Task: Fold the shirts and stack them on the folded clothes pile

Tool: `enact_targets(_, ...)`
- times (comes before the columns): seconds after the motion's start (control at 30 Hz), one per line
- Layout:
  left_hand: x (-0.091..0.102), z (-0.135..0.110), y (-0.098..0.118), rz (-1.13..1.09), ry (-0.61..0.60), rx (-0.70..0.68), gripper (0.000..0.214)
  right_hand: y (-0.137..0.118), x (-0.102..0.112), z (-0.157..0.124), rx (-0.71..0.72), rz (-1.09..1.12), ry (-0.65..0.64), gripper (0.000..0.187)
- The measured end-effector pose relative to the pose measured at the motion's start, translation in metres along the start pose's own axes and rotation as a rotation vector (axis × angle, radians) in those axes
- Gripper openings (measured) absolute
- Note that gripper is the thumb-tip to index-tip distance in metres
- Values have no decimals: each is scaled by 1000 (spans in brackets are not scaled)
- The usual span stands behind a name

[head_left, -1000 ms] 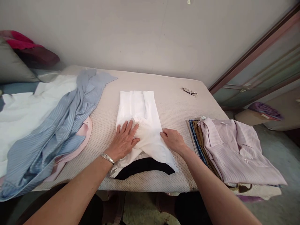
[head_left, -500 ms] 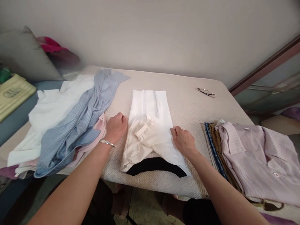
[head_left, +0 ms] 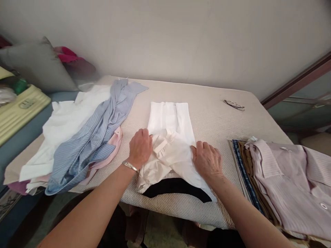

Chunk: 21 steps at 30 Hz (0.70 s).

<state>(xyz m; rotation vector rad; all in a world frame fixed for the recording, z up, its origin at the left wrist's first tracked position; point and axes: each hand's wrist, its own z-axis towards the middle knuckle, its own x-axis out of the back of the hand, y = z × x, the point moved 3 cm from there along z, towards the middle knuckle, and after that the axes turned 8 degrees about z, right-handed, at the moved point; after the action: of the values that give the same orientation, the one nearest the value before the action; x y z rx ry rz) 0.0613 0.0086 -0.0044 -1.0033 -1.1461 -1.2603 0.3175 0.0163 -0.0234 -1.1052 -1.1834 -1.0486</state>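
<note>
A white shirt (head_left: pixel 178 146) with a black neckband lies folded into a long strip on the padded table. Its cream sleeve with a gathered cuff is laid across the front, and the black band curves along the near end. My left hand (head_left: pixel 141 147), wearing a silver bracelet at the wrist, grips the shirt's left edge with curled fingers. At the opposite edge my right hand (head_left: pixel 207 159) is closed on the fabric, its thumb on top. The fingertips under the cloth are hidden.
To the left lie a blue striped shirt (head_left: pixel 88 141), white clothing (head_left: pixel 67 120) and a pink garment (head_left: pixel 116 137). A folded stack topped by a mauve striped shirt (head_left: pixel 289 182) stands at right. Glasses (head_left: pixel 234 105) rest near the back. A yellow basket (head_left: pixel 28 103) and grey pillow (head_left: pixel 41 65) are far left.
My left hand has moved right from beside the shirt onto its left edge. My right hand stays at the right edge, with more of the fingers spread over it. The view has shifted slightly.
</note>
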Motion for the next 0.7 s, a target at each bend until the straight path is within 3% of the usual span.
enact_targets(0.07, 1, -9, 20, -56, 95, -261, 48, -9, 0, -2, 153, 58, 84, 51)
enact_targets(0.17, -19, -25, 36, -64, 35, -519, 59, -21, -16, -7, 359, 171, 68, 64)
enact_targets(0.27, -39, -30, 33, -44, -65, -499, 64, -23, -37, -10, 382, 219, -44, 75)
enact_targets(0.37, -39, -29, 30, -51, -88, -477, 61, -19, -42, -10, 355, 242, -106, 74)
enact_targets(0.47, -25, -27, 35, -56, -1, -479, 53, -16, -31, -6, 355, 273, -75, 73)
enact_targets(0.53, -21, -29, 41, -58, 43, -555, 54, -16, -23, -4, 360, 276, -2, 75)
enact_targets(0.6, -25, -31, 44, -64, 26, -616, 58, -16, -22, -1, 378, 252, 40, 77)
enact_targets(0.7, -38, -29, 39, -75, -68, -555, 67, -15, -35, 1, 383, 208, -24, 78)
